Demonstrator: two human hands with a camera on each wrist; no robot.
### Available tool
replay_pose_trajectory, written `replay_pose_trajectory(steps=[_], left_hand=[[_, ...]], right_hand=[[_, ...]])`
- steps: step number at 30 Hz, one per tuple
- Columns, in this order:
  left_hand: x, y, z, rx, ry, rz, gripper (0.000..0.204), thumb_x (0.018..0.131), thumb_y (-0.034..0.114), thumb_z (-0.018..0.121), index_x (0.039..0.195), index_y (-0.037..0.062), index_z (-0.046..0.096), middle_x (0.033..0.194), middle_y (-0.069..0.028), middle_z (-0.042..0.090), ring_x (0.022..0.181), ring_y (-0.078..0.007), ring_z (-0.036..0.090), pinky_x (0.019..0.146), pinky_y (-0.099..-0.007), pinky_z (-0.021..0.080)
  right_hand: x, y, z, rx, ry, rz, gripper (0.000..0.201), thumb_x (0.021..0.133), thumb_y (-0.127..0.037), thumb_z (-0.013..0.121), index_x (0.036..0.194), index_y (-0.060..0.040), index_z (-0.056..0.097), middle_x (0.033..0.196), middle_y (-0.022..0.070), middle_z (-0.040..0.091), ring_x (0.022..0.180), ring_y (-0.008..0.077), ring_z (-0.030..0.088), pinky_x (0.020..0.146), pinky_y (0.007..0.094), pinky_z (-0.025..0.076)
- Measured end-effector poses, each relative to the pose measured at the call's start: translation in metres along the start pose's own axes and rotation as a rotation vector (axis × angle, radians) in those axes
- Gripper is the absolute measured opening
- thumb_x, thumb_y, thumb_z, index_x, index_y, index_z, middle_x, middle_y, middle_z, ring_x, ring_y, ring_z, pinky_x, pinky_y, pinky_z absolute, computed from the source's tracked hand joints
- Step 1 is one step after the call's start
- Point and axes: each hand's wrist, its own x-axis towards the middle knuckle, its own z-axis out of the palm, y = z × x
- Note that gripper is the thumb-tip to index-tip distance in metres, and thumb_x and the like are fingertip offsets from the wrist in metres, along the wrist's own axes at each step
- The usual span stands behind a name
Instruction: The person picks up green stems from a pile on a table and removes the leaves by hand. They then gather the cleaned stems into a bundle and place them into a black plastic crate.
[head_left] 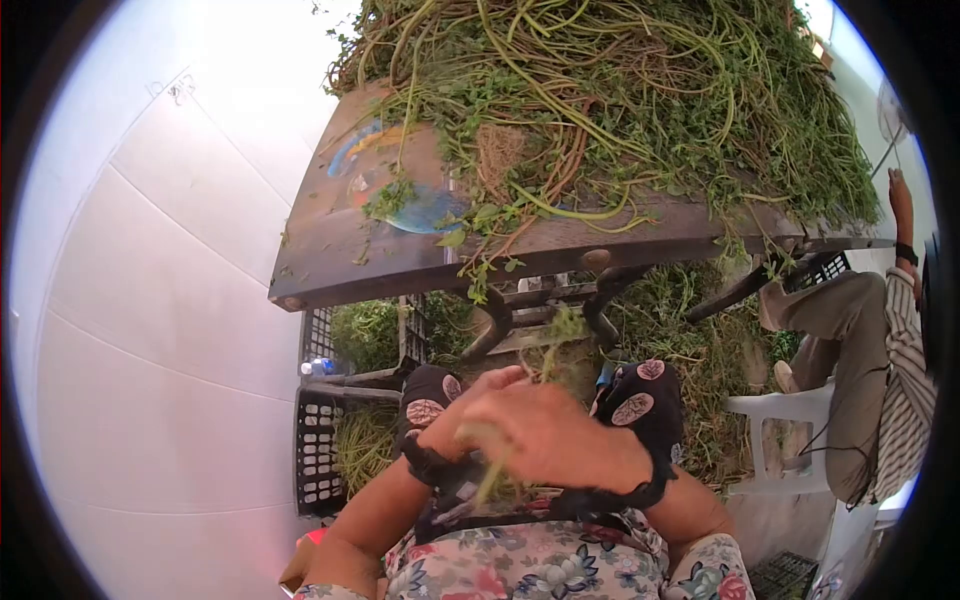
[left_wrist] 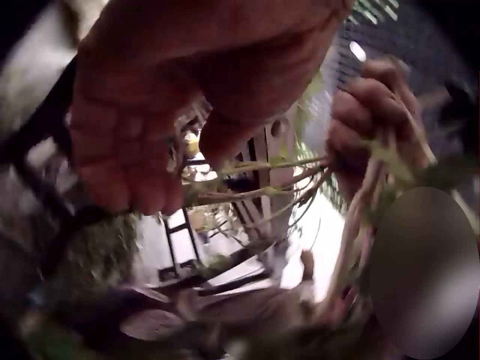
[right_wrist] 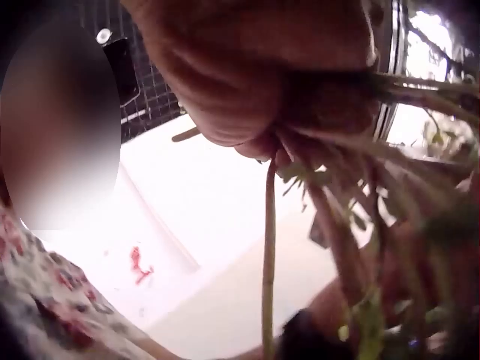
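In the head view my two hands meet in front of my chest, under the table edge. My right hand (head_left: 555, 435) lies on top, its fingers curled round a small bunch of green stems (head_left: 493, 482). My left hand (head_left: 487, 385) sits just behind it and holds the same bunch. In the right wrist view the right hand (right_wrist: 255, 75) grips the stems (right_wrist: 341, 225), which hang down with small leaves. The left wrist view shows the left hand (left_wrist: 180, 97) above thin stems (left_wrist: 262, 169) that run across to the right hand (left_wrist: 375, 127).
A dark wooden table (head_left: 340, 250) ahead carries a big heap of green vines (head_left: 620, 100). Black plastic crates (head_left: 318, 450) with greens stand below at the left. Another person (head_left: 870, 380) sits at the right by a white plastic chair (head_left: 780, 430). White tiled floor (head_left: 150, 350) lies to the left.
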Motion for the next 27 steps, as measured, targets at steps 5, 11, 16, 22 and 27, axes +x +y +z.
replay_pose_trajectory(steps=[5,11,16,22,27], left_hand=[[0.015,-0.022,-0.042,0.385,0.038,0.012,0.055,0.084,0.019,0.06,0.132,0.0,0.04,0.11,-0.0108,0.059,0.1,-0.0188,0.054,0.086,-0.0299,0.042],[0.006,0.024,-0.002,-0.043,-0.215,0.26,0.083,0.079,0.022,0.07,0.142,0.0037,0.019,0.129,-0.0104,0.043,0.115,-0.0164,0.043,0.094,-0.0317,0.039],[-0.001,0.027,0.022,-0.193,-0.313,0.037,0.078,0.083,0.036,0.067,0.136,0.004,0.02,0.115,-0.0078,0.049,0.098,-0.0167,0.052,0.085,-0.0287,0.041],[0.0,0.017,0.02,-0.089,-0.339,0.056,0.027,0.094,0.022,0.05,0.11,0.0007,0.048,0.087,-0.0032,0.056,0.073,-0.0093,0.052,0.064,-0.0228,0.044],[-0.009,0.029,0.011,-0.101,-0.337,-0.085,0.021,0.095,0.018,0.047,0.107,0.0011,0.05,0.08,-0.0025,0.056,0.066,-0.0086,0.05,0.059,-0.0208,0.041]], right_hand=[[-0.026,0.042,-0.015,0.224,0.127,0.44,0.018,0.088,-0.021,0.055,0.091,-0.0035,0.055,0.073,0.0063,0.059,0.066,0.019,0.059,0.061,0.0298,0.047],[-0.02,0.059,0.004,0.459,0.365,0.51,0.023,0.089,-0.021,0.051,0.097,0.0001,0.055,0.082,0.0127,0.059,0.072,0.0246,0.057,0.066,0.0348,0.046],[-0.009,0.052,-0.006,-0.069,0.376,0.293,0.029,0.088,-0.022,0.052,0.102,0.0033,0.056,0.085,0.0173,0.06,0.076,0.0297,0.06,0.07,0.0375,0.047],[-0.008,0.042,-0.024,0.404,0.058,0.688,0.026,0.092,-0.022,0.046,0.096,-0.0004,0.059,0.078,0.0043,0.061,0.077,0.0123,0.059,0.069,0.0297,0.047],[-0.014,0.069,-0.022,0.511,0.409,0.457,0.032,0.095,-0.03,0.046,0.09,-0.0017,0.059,0.079,0.0041,0.061,0.077,0.0109,0.059,0.07,0.0275,0.048]])
